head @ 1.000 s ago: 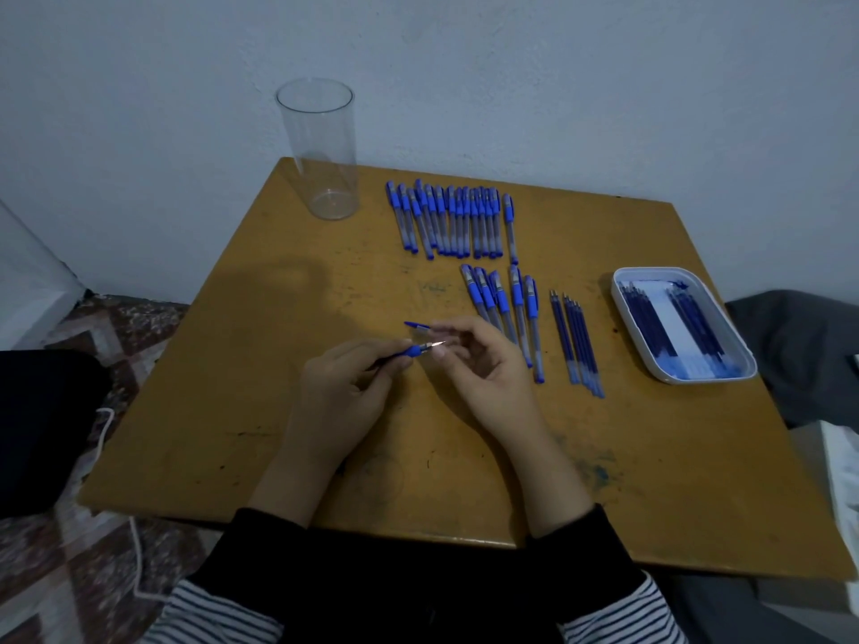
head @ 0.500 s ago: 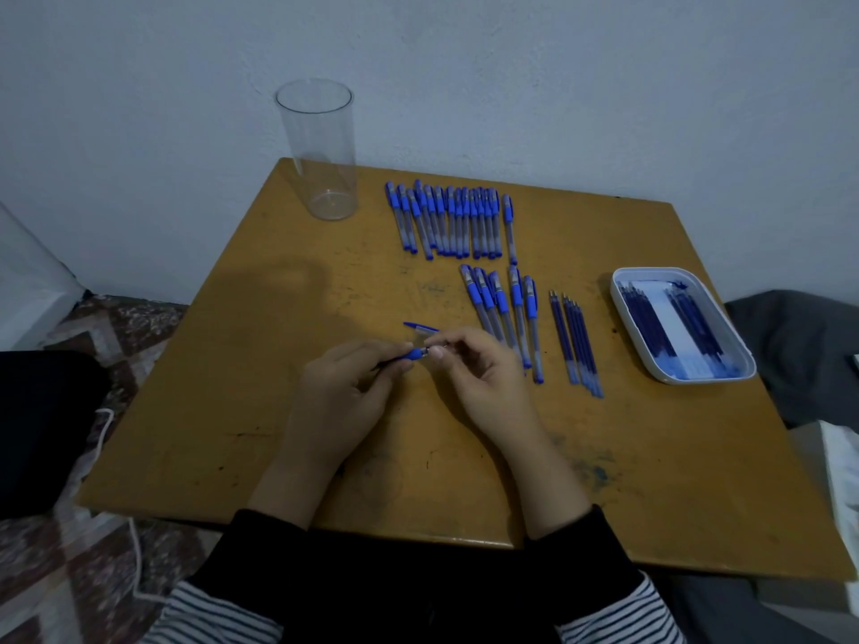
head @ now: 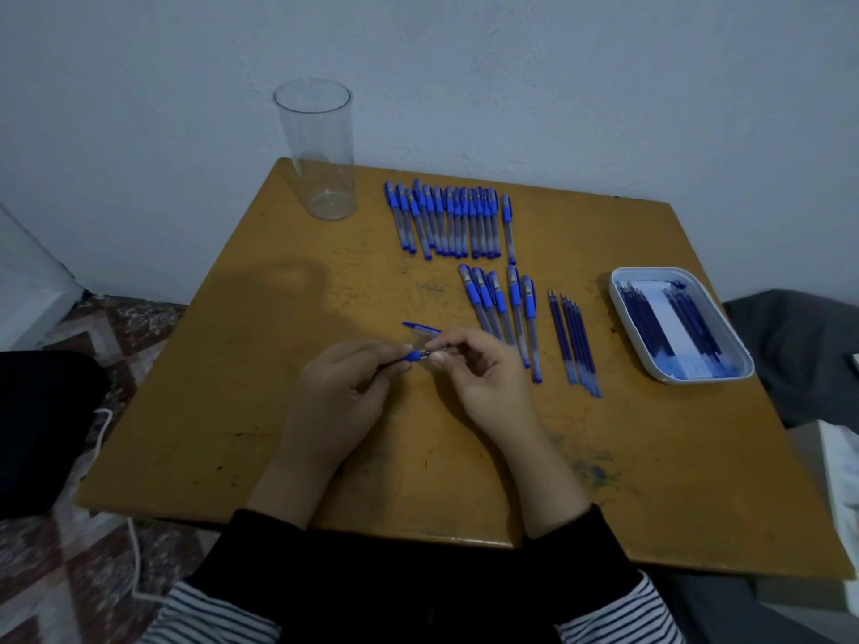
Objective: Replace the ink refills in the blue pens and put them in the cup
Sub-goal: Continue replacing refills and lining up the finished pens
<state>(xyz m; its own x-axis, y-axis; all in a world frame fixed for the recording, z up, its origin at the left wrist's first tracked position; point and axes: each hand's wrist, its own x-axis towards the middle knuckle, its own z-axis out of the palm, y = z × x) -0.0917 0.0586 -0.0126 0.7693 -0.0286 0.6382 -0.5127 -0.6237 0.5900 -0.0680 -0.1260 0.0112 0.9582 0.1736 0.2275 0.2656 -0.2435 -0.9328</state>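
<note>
Left hand [head: 337, 395], right hand [head: 485, 383], both curled

A blue pen [head: 411, 356] lies level between the left fingers [head: 372, 360] and right fingers [head: 439, 360], its blue grip showing and its metal tip pinched by the right. A blue cap [head: 420, 327] lies flat just beyond the fingertips. Five pens [head: 502, 313] lie side by side just right of the right fingers. Loose refills [head: 574, 341] lie further right, with more in a white tray [head: 625, 318]. A row of pens [head: 448, 220] lies well beyond the fingers, and the clear cup [head: 320, 151] stands upright beyond and to the left.
</note>
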